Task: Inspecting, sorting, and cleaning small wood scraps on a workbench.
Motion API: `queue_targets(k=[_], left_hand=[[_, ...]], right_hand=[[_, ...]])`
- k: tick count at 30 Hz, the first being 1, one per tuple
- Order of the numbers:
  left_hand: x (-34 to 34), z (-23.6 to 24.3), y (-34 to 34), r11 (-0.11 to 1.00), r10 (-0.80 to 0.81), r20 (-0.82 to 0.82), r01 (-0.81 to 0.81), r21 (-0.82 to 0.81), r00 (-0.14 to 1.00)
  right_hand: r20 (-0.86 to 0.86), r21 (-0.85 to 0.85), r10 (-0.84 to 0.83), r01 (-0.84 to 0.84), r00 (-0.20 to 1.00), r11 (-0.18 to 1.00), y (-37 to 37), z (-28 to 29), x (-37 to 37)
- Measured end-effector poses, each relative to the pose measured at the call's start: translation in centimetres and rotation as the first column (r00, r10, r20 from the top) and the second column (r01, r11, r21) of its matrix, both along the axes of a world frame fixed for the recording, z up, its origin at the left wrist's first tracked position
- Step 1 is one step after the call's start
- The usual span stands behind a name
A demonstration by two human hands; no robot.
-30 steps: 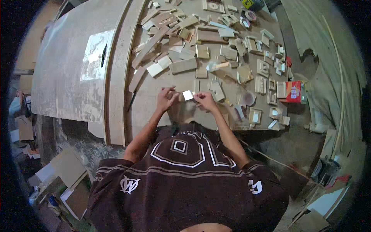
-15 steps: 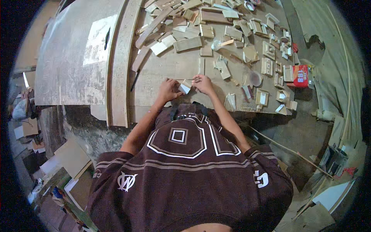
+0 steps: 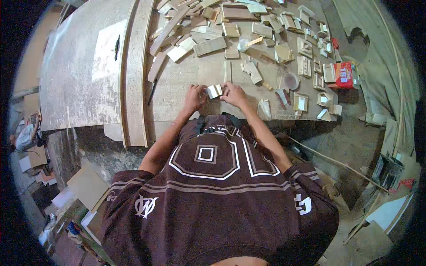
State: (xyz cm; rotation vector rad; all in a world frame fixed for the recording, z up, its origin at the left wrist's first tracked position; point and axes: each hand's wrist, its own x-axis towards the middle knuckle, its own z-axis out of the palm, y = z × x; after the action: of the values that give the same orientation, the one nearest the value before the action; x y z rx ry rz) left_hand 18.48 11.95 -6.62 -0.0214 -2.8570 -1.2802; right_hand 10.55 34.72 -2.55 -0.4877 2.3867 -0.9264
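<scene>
Pale wood: I have a small block [image 3: 214,91] near the front edge of the worktop [image 3: 174,99], my left hand [image 3: 194,97] grasping one side, my right hand [image 3: 233,94] pinching the other. Light, even fingertip pressure should keep it steady. A thin strip [image 3: 227,71] lies just beyond; offcuts [image 3: 211,46] and a round dish [image 3: 290,81] crowd further reach.

From where I sit, the contact between the small wooden piece [image 3: 214,91] and the fingertips of the left hand [image 3: 195,98] and right hand [image 3: 234,95] is too small to read. I lose the back of the offcut pile [image 3: 214,33] at the top edge. The dark shirt [image 3: 213,208] hides part of the table's [image 3: 171,95] near edge, and another person [image 3: 25,136] at far left is blurred.
</scene>
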Motion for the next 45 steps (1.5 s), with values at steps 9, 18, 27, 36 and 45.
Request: queue_targets(k=[9, 18, 27, 36, 45], left_hand=[[0.1, 0.1, -0.2, 0.996, -0.087, 0.065, 0.085, 0.039, 0.994], [0.6, 1.5, -0.3, 0.991, 0.105, -0.032, -0.102, 0.086, 0.994], [-0.1, 0.3, 0.1, 0.988, 0.077, 0.189, -0.101, 0.121, 0.979], [-1.4, -0.4, -0.4, 0.965, 0.043, 0.203, -0.093, 0.244, 0.978], [-4.5, -0.6, -2.2, 0.918, 0.357, 0.047, -0.36, 0.167, 0.933]], right_hand=[[-0.138, -0.06, -0.068, 0.061, 0.988, 0.996, 0.5, -4.1, 0.3], [0.018, -0.175, -0.209, 0.209, 0.978, 0.962, -0.5, -2.3, 1.2], [-0.028, -0.237, -0.216, 0.204, 0.976, 0.95, -0.7, -3.8, 0.3], [-0.38, -0.067, 0.119, -0.155, 0.917, 0.986, -1.6, -2.5, 1.2], [-0.398, -0.175, 0.035, -0.114, 0.917, 0.978, -1.9, -2.1, 0.2]])
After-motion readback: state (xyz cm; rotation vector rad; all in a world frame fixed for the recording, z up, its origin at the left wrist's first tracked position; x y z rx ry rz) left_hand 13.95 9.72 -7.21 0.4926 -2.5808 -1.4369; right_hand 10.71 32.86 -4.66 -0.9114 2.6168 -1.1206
